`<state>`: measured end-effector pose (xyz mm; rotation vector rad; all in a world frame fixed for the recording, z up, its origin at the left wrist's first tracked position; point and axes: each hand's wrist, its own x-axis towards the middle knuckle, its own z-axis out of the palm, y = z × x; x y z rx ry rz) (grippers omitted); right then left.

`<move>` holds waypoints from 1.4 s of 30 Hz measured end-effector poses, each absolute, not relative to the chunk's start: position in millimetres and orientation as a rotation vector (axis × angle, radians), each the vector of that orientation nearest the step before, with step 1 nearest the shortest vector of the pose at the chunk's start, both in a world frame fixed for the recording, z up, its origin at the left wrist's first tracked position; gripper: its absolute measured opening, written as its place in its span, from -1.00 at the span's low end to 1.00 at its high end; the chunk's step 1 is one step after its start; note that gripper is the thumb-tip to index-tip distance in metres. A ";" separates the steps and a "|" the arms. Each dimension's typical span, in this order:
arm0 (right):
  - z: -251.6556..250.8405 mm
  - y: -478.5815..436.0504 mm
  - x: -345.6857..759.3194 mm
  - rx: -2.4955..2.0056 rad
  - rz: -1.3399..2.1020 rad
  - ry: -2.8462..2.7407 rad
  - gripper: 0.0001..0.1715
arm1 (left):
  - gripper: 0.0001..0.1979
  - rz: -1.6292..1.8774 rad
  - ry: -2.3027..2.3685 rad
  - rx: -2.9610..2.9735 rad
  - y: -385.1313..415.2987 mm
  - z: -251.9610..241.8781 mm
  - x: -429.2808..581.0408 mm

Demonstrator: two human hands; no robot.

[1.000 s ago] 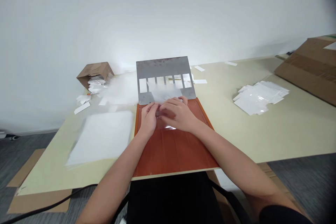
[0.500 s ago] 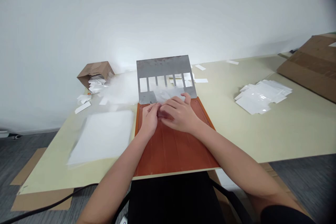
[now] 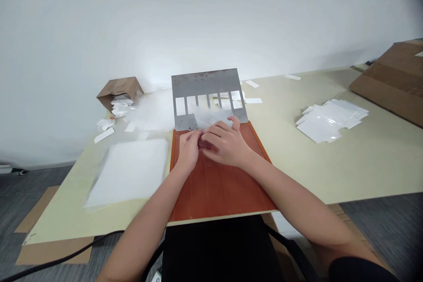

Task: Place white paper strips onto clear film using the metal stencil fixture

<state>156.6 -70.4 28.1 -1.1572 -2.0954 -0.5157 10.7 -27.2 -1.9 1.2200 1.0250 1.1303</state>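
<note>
Both hands meet above the red-brown board [image 3: 220, 189]. A clear plastic film [image 3: 211, 117] spreads out beyond their fingers. My left hand [image 3: 189, 150] has its fingers closed on the near edge of this film. Close against it, my right hand [image 3: 226, 143] has thumb and fingers curled together at the film, the little finger raised. The fingertips and exact pinch points are partly hidden. Behind the film stands a grey metal plate [image 3: 206, 83], tilted up along the board's far edge, with a row of rectangular cut-outs.
On the left lies a stack of translucent sheets [image 3: 132, 169], with a small cardboard box [image 3: 127, 86] of white pieces behind it. A pile of white plastic-covered cards [image 3: 330, 119] and a large cardboard box [image 3: 393, 81] are to the right. White strips [image 3: 253, 101] lie behind the plate.
The film beyond my hands has shifted slightly. Both hands stay in almost the same place, still close together.
</note>
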 end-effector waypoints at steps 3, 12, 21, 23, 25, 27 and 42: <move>27.3 -69.9 156.3 -1.123 -0.578 -2.090 -0.87 | -0.63 1.119 1.031 1.202 -28.4 0.2 11.4; 27.4 -68.8 156.6 -1.072 -0.692 -2.091 -0.80 | -0.63 1.079 1.065 1.178 -32.1 4.4 11.5; 29.5 -69.9 153.7 -0.971 -0.819 -2.045 -0.77 | -0.63 1.090 1.095 1.192 -30.0 0.7 11.7; 30.1 -69.2 153.7 -0.994 -0.848 -2.030 -0.76 | -0.63 1.090 1.091 1.187 -30.7 0.9 11.9; 30.8 -69.0 154.2 -0.996 -0.863 -2.020 -0.77 | -0.63 1.092 1.088 1.178 -31.1 1.1 12.1; 31.2 -69.1 155.1 -0.977 -0.859 -2.022 -0.78 | -0.62 1.096 1.085 1.169 -31.2 0.9 12.3; 25.3 -65.9 159.2 -0.977 -0.882 -2.184 -0.83 | -0.64 1.105 1.067 1.117 -30.0 1.0 11.8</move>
